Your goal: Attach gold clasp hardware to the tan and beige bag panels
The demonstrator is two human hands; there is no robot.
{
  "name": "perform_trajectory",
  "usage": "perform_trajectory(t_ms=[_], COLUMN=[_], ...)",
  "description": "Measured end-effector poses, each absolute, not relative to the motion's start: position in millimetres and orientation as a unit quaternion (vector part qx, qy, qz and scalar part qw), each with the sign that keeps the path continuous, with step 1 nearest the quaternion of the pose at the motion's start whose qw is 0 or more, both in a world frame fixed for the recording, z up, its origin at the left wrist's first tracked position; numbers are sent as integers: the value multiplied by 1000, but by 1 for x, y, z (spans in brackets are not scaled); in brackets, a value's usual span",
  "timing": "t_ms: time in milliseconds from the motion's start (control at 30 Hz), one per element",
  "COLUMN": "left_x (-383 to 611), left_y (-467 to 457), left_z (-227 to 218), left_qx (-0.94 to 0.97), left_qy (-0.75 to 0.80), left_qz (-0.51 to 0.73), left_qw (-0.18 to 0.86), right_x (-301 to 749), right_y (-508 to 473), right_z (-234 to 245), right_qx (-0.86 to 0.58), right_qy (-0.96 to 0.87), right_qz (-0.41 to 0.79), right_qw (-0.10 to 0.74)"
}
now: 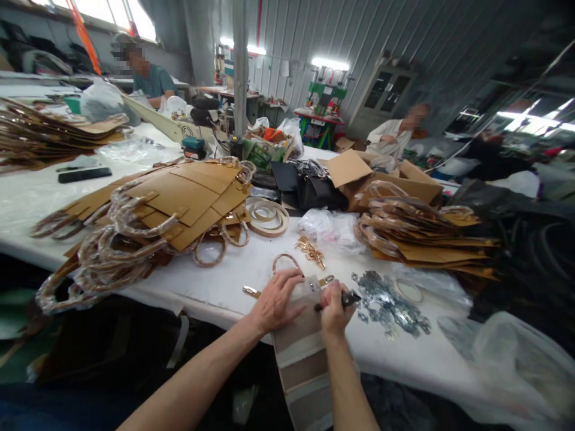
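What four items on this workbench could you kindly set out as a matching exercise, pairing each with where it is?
Items:
1. Black phone
2. Brass-coloured metal fittings
3. Silver metal pieces
4. Black-handled tool

Places:
A. Gripped in the right hand
B. Spread out to the right of that hand
C. In a small heap ahead of that hand
D. Lying far left on the white-covered table

Pairs: 1-D, 2-C, 3-B, 4-A
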State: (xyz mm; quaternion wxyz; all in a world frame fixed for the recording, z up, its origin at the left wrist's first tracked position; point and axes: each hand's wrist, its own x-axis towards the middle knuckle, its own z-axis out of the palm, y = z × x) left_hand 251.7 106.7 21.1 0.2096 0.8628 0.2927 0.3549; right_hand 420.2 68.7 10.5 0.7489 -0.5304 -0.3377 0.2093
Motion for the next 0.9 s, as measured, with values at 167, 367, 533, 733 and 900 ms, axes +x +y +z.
perform_trajectory(t_ms=[167,367,533,733,900], left_x=[206,193,192,194,197], left_y=[93,95,96,96,98], left_z=[7,-1,1,0,0], left_qx=[806,812,809,786,775], left_qy=[378,369,364,381,402], left_qz=[380,366,366,378,363], left_qw=[250,266,283,308,325], right_x=[421,422,407,364,343], right_y=[72,74,68,64,63], right_z=[9,39,74,72,53], right_qx=[-542,-486,-405,-352,-329], right_qy=[-340,-307,-297,-343,-353], right_qz=[213,285,369,391,358], right_qw=[738,767,782,778,799])
